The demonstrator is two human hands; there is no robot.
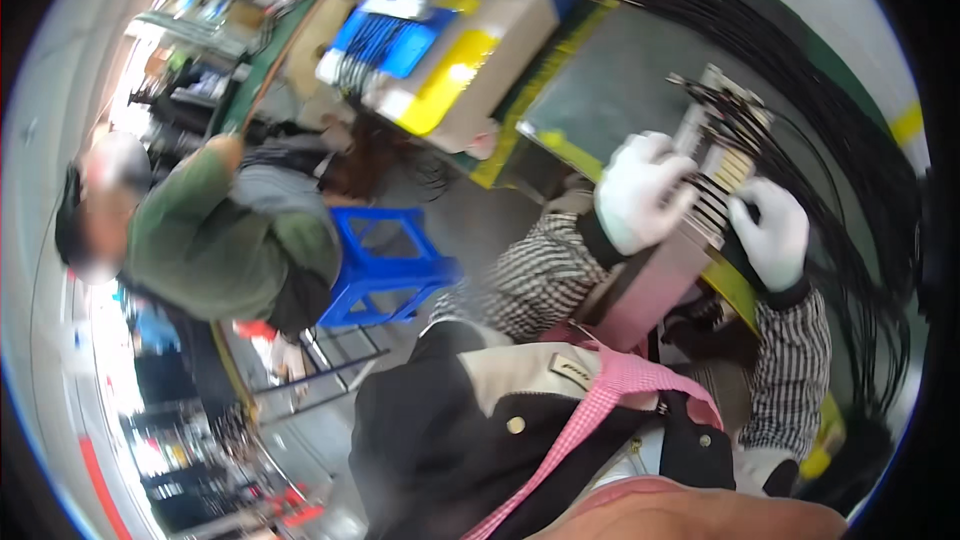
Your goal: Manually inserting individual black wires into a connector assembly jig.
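Observation:
Both my hands wear white gloves and work at a long, narrow fixture (655, 290) on the right side of the view. Several short black cable lengths (711, 202) lie side by side across its top, beside a pale yellowish slotted part (735, 168). My left hand (643, 192) curls over the fixture's left side, fingertips bent onto the ends of the black cables. At the opposite side, my right hand (773, 233) has thumb and forefinger curled together close to the cables; what lies between them is too small to tell. Beyond my hands, more black cable ends (735, 115) bunch on the fixture.
A thick bundle of long black cables (780, 40) runs along the right of the grey-green table (590, 80). To the left, a person in a green top (215, 240) sits on a blue plastic stool (385, 265). A yellow-and-white bench (450, 80) with cables stands farther off.

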